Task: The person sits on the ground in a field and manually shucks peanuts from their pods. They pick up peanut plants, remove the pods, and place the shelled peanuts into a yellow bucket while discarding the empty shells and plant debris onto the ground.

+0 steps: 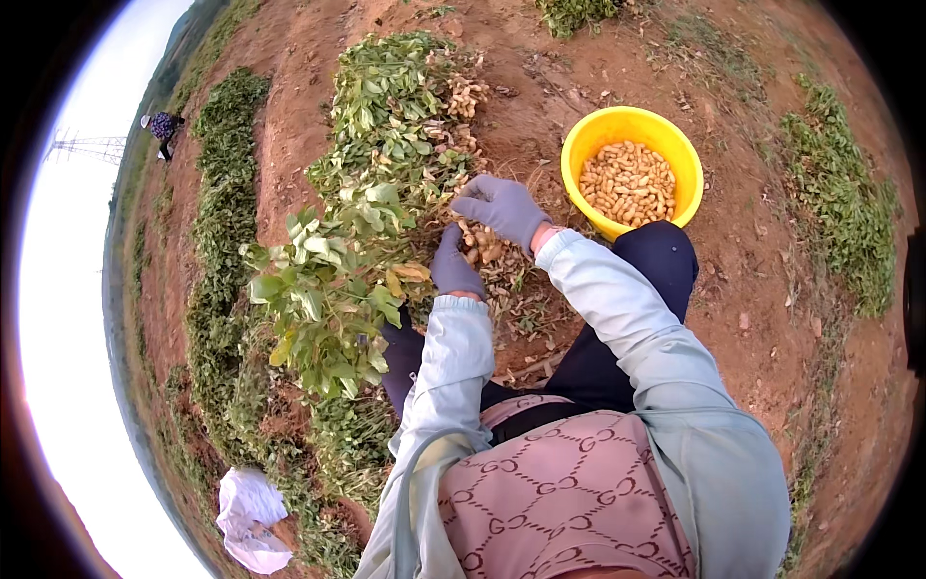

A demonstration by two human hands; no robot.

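Note:
In a grey glove, my left hand (pixel 456 265) grips an uprooted peanut plant at its root end. The plant's leafy top (pixel 318 289) spreads out to the left of my forearm. A cluster of peanut pods (pixel 486 243) shows between my two hands. My right hand (pixel 506 208), gloved too, is bent over the roots just above that cluster, and its fingertips are partly lost among the stems. Whether it pinches a pod, I cannot tell. By my right knee stands a yellow bucket (pixel 571 170) with many picked peanuts (pixel 628 182) in it.
A heap of pulled peanut plants (pixel 391 108) lies beyond my hands, some pods showing. Another row (pixel 224 217) runs to the left, and more plants (pixel 843 210) lie at right. A white sack (pixel 249 517) rests at lower left. Farther off, a person (pixel 163 129) bends over.

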